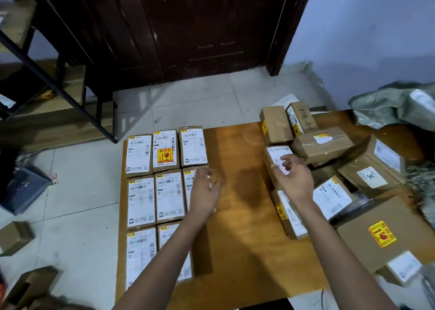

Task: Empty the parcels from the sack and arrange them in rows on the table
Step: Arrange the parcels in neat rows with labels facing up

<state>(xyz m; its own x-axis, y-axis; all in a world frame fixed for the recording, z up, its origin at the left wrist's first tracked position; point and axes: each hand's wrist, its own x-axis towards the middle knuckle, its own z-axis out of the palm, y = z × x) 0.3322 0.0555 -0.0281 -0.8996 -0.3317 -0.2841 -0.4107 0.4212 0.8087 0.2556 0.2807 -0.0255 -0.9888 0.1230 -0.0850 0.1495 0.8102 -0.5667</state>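
Note:
Several small cardboard parcels with white labels lie in neat rows [164, 187] on the left part of the wooden table [237, 215]. My left hand [204, 192] hovers flat over the third parcel of the middle row [189, 180], fingers spread, holding nothing. My right hand [294, 175] reaches with loosely curled fingers over a labelled parcel [275, 154] at the near edge of an untidy heap of parcels [329, 168] on the right. The grey-green sack [395, 107] lies crumpled at the far right corner of the table.
A large brown box with a yellow fragile sticker [386, 236] sits at the right front. A dark metal shelf frame [54, 81] and a dark wooden door [188, 27] stand beyond the table. Loose boxes [16, 236] and a grey case [26, 189] lie on the tiled floor to the left.

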